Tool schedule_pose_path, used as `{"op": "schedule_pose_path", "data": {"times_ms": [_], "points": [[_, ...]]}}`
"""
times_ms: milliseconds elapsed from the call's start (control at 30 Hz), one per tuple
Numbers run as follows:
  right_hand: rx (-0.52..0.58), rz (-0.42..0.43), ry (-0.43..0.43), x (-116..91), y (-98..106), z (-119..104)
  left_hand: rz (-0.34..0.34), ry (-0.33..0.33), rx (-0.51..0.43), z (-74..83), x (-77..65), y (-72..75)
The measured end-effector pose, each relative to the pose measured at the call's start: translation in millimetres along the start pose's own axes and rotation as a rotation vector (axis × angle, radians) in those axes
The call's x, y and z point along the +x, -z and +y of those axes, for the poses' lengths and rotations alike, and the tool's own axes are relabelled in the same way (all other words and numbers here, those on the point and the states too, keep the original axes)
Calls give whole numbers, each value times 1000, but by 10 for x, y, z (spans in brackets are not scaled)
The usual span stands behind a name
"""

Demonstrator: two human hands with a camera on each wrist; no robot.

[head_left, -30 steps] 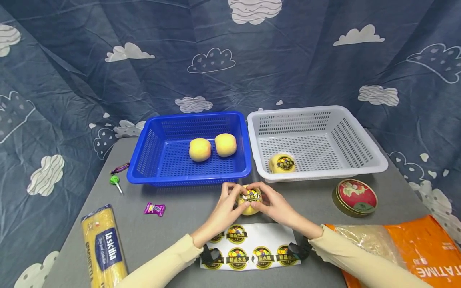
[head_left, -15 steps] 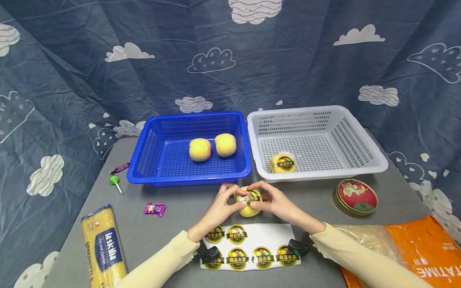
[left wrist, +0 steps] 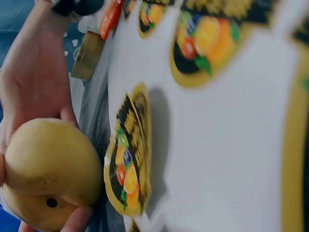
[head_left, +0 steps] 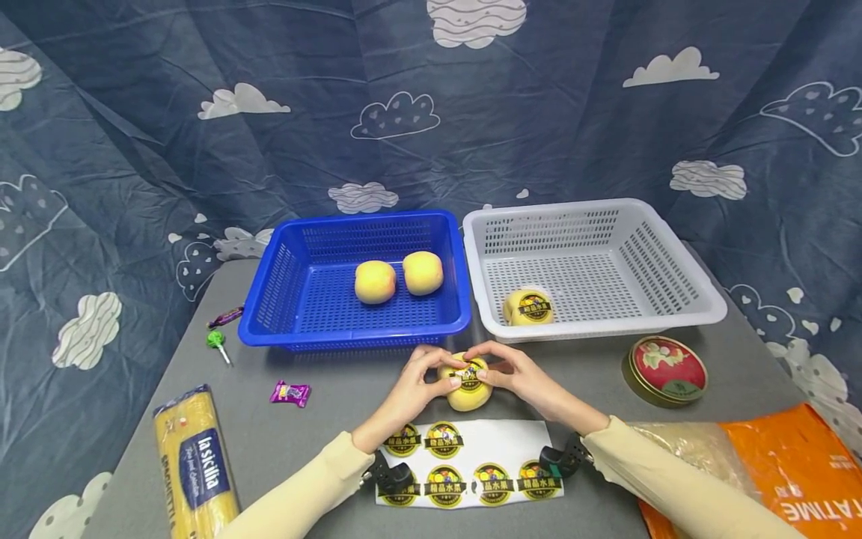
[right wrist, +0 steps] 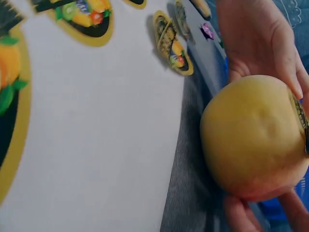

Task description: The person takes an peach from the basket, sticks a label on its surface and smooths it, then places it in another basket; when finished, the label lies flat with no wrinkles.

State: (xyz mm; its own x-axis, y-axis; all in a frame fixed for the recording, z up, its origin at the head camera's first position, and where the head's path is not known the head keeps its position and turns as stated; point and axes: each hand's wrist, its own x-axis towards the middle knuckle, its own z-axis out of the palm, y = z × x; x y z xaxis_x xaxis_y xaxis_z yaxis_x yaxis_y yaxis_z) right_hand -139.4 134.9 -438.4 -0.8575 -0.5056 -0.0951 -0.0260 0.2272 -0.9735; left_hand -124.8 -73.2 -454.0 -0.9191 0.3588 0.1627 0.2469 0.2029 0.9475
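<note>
At left, a spaghetti packet runs off the lower edge. Beyond the sticker sheet, the left hand grips the peach; only the left wrist view shows its dark spot. Thumbs partly cover its label. The right hand grips the other side. Worktop stretches to the red tin; rightmost, an orange bag is cut off.

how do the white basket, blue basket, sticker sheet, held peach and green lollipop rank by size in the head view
Largest to smallest:
1. White basket and blue basket: too alike to rank
2. Sticker sheet
3. Held peach
4. Green lollipop
</note>
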Motion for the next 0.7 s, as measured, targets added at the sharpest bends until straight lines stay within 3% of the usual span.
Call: {"op": "schedule_pose_path", "data": {"times_ms": [167, 367, 533, 700], "points": [[4, 31, -24, 15, -19, -14, -27, -44, 86, -11, -12, 10], [48, 24, -16, 1, 4, 17, -84, -87, 102, -29, -38, 42], [45, -15, 14, -14, 29, 55, -118, -72, 115, -58, -43, 48], [25, -38, 50, -4, 33, 70, -69, -33, 104, 72, -50, 18]]}}
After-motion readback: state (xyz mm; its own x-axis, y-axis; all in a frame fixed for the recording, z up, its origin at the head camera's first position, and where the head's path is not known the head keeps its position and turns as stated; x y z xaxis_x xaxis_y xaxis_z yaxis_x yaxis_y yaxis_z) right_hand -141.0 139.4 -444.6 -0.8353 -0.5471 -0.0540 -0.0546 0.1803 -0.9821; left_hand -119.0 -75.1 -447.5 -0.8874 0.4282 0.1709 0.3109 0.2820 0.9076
